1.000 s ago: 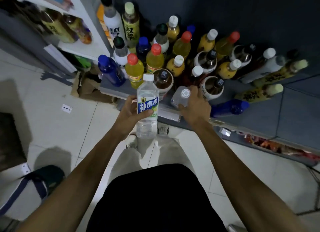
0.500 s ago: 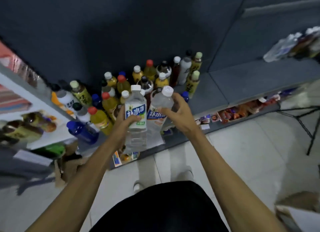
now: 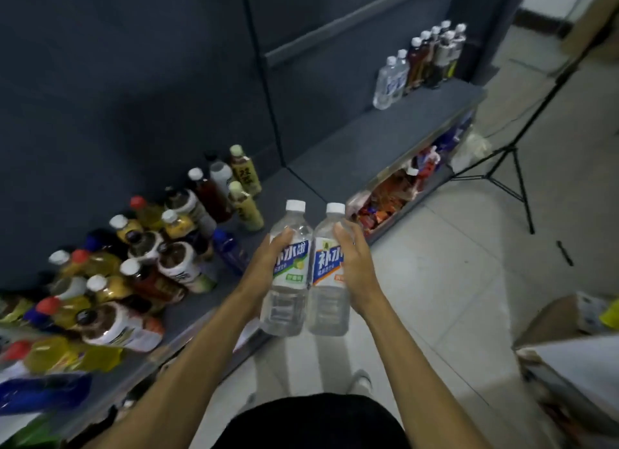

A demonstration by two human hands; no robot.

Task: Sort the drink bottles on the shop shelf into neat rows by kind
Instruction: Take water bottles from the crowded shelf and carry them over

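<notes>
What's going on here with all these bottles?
A person is sorting drinks on a low shop shelf. The left hand grips a clear water bottle and the right hand grips a second water bottle, side by side. A jumbled pile of bottles waits at left; a neat row of bottles stands farther right.

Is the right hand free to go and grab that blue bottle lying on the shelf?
Probably not as things stand. The right hand is wrapped round a clear bottle with an orange label, and the left hand, holding its own clear bottle, sits between it and the blue bottle.
</notes>
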